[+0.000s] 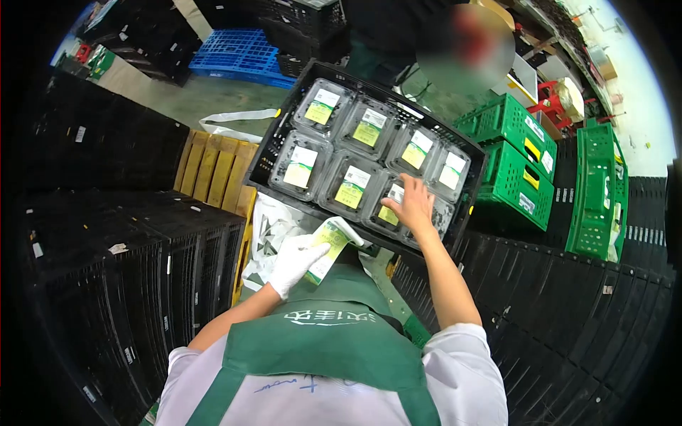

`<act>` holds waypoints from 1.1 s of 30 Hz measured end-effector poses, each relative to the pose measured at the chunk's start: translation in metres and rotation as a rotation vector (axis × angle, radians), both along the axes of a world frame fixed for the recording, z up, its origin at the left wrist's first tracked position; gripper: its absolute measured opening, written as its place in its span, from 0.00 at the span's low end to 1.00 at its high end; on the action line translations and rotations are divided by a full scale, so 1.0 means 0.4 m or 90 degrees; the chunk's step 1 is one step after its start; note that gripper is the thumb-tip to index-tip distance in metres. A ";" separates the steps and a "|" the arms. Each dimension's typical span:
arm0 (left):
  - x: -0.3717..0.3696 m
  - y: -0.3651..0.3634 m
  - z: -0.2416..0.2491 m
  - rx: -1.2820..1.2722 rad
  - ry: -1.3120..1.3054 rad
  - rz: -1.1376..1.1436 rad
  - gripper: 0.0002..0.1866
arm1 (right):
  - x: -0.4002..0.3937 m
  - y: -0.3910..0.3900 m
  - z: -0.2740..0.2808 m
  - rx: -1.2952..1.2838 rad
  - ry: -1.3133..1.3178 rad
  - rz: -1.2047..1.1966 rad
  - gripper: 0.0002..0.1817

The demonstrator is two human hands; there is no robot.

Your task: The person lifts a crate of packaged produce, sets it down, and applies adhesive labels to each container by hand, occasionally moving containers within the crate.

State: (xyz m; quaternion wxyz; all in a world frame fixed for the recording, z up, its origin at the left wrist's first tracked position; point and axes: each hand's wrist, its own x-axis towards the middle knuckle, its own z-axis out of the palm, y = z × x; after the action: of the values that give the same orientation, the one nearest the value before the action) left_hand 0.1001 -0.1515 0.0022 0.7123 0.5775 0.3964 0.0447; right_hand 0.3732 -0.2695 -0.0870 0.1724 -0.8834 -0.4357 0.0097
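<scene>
The hands are held apart. The bare right hand point(414, 202) is spread, its fingertips laid on the label of a clear box point(388, 216), third from the left in the row along the black crate's point(265, 143) near edge. The last box point(442, 213), at the near right corner, lies just right of that hand, its long axis seemingly running near to far. Outside the near edge, farther left, a label strip point(334, 243) is pinched in the gloved left hand point(293, 261).

8 containers point(352, 187) in crate point(474, 188), pallet point(213, 167) left, stacked baskets point(513, 186) right
</scene>
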 end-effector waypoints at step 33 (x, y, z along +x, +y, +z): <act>0.058 -0.013 -0.005 -0.052 -0.018 -0.124 0.14 | 0.162 -0.255 -0.020 -0.264 0.137 -0.036 0.33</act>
State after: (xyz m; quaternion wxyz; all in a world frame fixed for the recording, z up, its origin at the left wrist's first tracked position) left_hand 0.1232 -0.1569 0.0003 0.7416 0.5831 0.3300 -0.0330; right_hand 0.4380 -0.3715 -0.0948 0.0333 -0.9055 -0.3786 0.1885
